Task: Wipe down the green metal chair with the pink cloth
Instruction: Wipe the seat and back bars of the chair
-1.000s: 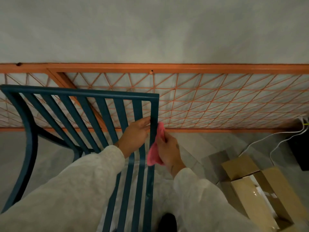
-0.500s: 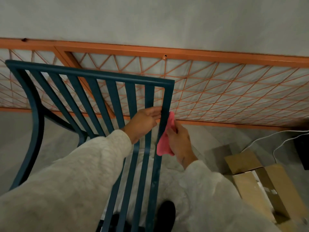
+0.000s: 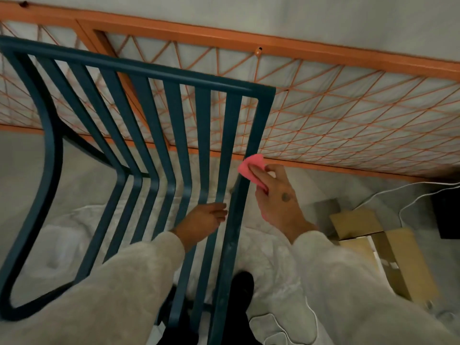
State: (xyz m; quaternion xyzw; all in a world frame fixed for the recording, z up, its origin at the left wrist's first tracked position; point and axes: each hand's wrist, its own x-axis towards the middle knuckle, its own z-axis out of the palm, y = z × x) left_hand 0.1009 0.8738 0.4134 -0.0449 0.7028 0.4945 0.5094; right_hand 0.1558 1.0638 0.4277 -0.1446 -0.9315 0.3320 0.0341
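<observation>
Since half a second ago the left hand [image 3: 202, 219] has slid down the chair, from the level of the cloth to well below it, and the view has tipped lower so more of the seat slats is showing. The green metal chair [image 3: 139, 135] is standing in front of the person, its slatted back rising toward an orange wire-grid frame [image 3: 323, 115] that is leaning along a pale wall [image 3: 323, 18]. The right hand [image 3: 278, 195] is holding the pink cloth [image 3: 251, 168] against the outer edge of the chair's right upright, about where the back is bending into the seat; its fingers [image 3: 261, 174] are lying together and pressing flat on the cloth, with part of the cloth hidden under the palm. The left hand is reaching between the slats just inside the same upright, its fingers curling loosely toward the rail with the tips touching or nearly touching it; whether they are actually gripping it cannot be told. Both sleeves are pale and fleecy. To the right on the floor [image 3: 32, 175], an open cardboard box [image 3: 388, 247] is sitting near a white cable [image 3: 388, 197]. A dark shoe [image 3: 242, 286] is showing below the seat. No brand, label or writing is readable anywhere.
</observation>
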